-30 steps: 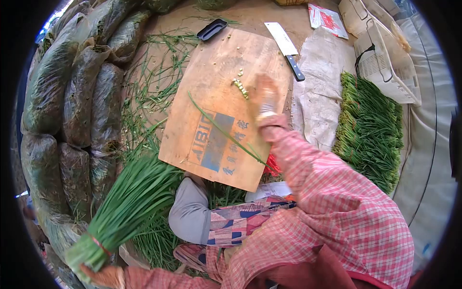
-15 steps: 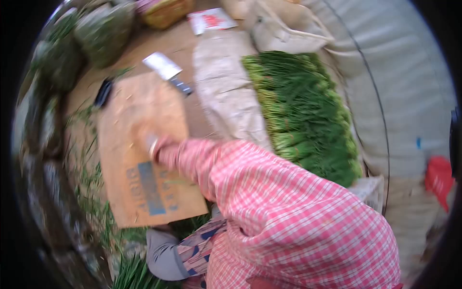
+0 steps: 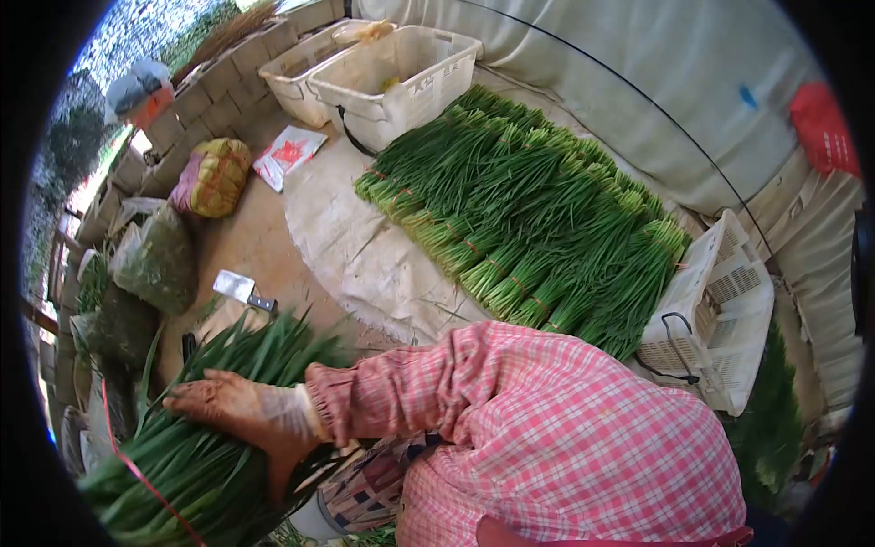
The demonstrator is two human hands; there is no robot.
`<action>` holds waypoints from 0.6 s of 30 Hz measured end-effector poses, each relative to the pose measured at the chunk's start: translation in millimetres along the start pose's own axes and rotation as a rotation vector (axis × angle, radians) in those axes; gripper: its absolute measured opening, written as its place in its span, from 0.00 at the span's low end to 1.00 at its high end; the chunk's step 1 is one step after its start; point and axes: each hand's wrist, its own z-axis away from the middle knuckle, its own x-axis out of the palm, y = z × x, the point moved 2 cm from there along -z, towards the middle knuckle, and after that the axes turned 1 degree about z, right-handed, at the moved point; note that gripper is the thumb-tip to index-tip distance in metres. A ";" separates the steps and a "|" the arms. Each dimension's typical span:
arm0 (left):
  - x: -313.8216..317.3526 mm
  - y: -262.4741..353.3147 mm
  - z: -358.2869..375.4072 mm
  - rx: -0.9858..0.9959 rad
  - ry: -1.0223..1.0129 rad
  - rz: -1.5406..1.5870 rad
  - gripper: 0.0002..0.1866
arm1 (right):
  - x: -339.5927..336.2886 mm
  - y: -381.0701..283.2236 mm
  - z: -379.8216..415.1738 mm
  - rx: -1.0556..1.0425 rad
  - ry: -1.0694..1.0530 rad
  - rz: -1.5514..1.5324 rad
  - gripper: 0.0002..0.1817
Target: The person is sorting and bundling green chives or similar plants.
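Observation:
My right hand [image 3: 239,412], in a pink checked sleeve, lies across a large bundle of garlic chives [image 3: 159,474] at the lower left. The fingers reach over the long green leaves and the thumb spreads down the near side, gripping them from above. A thin pink string [image 3: 137,468] runs over the leaves. Beyond the bundle, a cleaver [image 3: 241,288] with a dark handle lies on the ground. The bundle covers most of the cardboard beneath. My left hand does not show.
Tied chive bunches [image 3: 538,214] lie in rows on a pale sheet [image 3: 342,242]. A white crate [image 3: 396,96] stands behind them, another crate [image 3: 720,314] at the right. Filled plastic bags [image 3: 155,255] line the left, by a block wall [image 3: 219,96].
The view has swung. My right hand was on the bare cardboard; now a big chive bundle covers that place, with the hand on top of it.

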 end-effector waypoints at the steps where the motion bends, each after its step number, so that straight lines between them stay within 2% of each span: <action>1: 23.2 21.1 4.8 0.016 -0.037 0.040 0.27 | -15.0 -6.1 9.0 0.044 0.029 -0.133 0.73; 4: 101.3 57.1 22.3 -0.069 -0.178 0.129 0.27 | -42.8 -14.8 47.2 0.158 0.178 -0.412 0.64; 5: 126.3 45.6 25.6 -0.017 -0.327 0.075 0.28 | -45.4 -17.2 58.3 0.183 0.223 -0.497 0.61; 6: 139.9 32.8 35.7 0.169 -0.620 -0.104 0.31 | -50.5 -23.2 70.6 0.279 0.306 -0.669 0.57; 7: 154.7 10.3 40.2 0.299 -0.800 -0.158 0.34 | -55.3 -27.6 83.7 0.377 0.377 -0.842 0.53; 8: 168.7 -12.3 45.3 0.434 -0.974 -0.186 0.37 | -60.7 -23.2 96.6 0.383 0.425 -0.931 0.50; 9: 177.1 -28.4 54.8 0.401 -1.040 -0.218 0.40 | -60.6 -13.1 112.2 0.388 0.514 -0.980 0.48; 10: 180.8 -46.2 60.5 0.179 -1.084 -0.135 0.46 | -71.4 -6.4 128.1 0.416 0.516 -0.948 0.46; 11: 171.6 -68.9 58.5 -0.002 -1.063 -0.131 0.45 | -82.1 -3.6 144.2 0.532 0.555 -0.883 0.43; 12: 155.3 -100.2 47.4 -0.123 -0.990 -0.127 0.42 | -94.5 -4.1 155.4 0.507 0.671 -0.987 0.41; 13: 127.8 -129.3 30.3 -0.212 -0.881 -0.278 0.39 | -113.8 -8.9 165.8 0.634 0.677 -0.910 0.39; 14: 103.4 -154.5 15.8 -0.271 -0.786 -0.373 0.36 | -126.3 -1.8 181.3 0.635 0.727 -0.933 0.37; 15: 68.4 -186.4 -3.9 -0.372 -0.676 -0.391 0.35 | -137.6 7.2 194.3 0.594 0.863 -0.894 0.36; 17: 10.9 -216.7 -22.4 -0.466 -0.479 -0.476 0.32 | -188.9 12.2 197.1 0.710 0.878 -0.690 0.31; 18: -30.0 -240.3 -39.7 -0.413 -0.423 -0.567 0.30 | -211.3 33.6 205.8 0.717 0.973 -0.633 0.26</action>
